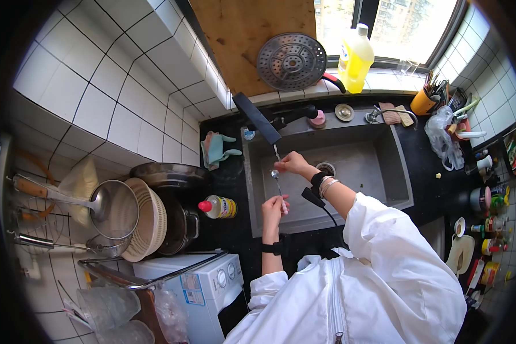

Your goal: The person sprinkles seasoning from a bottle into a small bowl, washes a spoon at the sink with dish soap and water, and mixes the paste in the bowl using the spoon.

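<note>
My left hand is closed around the pinkish handle of a spoon, which points up and away over the left side of the grey sink. Just above the spoon's shiny bowl, my right hand has its fingers bent together; they are a little blurred, and what they grip is hidden. Above them is the wide, dark faucet, with a thin stream of water between its end and my fingers. A black object with a cable hangs below my right wrist.
A dish soap bottle and rubber gloves lie left of the sink. Pans and a strainer basket stand farther left. Behind are a yellow detergent jug and a perforated steamer plate. A small tap rises at the back right.
</note>
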`<state>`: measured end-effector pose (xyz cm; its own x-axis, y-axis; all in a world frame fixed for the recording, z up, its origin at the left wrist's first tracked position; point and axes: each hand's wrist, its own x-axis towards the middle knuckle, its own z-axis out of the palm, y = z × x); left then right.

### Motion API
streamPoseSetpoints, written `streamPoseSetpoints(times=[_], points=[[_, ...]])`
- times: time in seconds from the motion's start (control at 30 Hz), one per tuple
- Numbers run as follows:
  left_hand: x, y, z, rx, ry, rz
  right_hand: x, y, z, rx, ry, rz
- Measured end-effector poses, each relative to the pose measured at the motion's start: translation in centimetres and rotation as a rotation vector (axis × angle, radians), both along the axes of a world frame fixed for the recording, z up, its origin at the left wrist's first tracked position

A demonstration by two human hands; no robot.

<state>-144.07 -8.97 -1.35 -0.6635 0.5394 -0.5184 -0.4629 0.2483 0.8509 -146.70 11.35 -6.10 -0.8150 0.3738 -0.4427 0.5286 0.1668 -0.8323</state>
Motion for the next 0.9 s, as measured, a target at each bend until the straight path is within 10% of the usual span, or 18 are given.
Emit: streamPoseSetpoints(times=[0.17,0.9], points=[[0.3,-0.9,-0.7,-0.010,-0.002,0.002,0.5,-0.8,-0.2,0.348,0.053,0.055],[1.8,-3.5,-0.3,0.093,-0.048,0.041,2.0,-1.1,-5.1,0.124,0.152,0.134]])
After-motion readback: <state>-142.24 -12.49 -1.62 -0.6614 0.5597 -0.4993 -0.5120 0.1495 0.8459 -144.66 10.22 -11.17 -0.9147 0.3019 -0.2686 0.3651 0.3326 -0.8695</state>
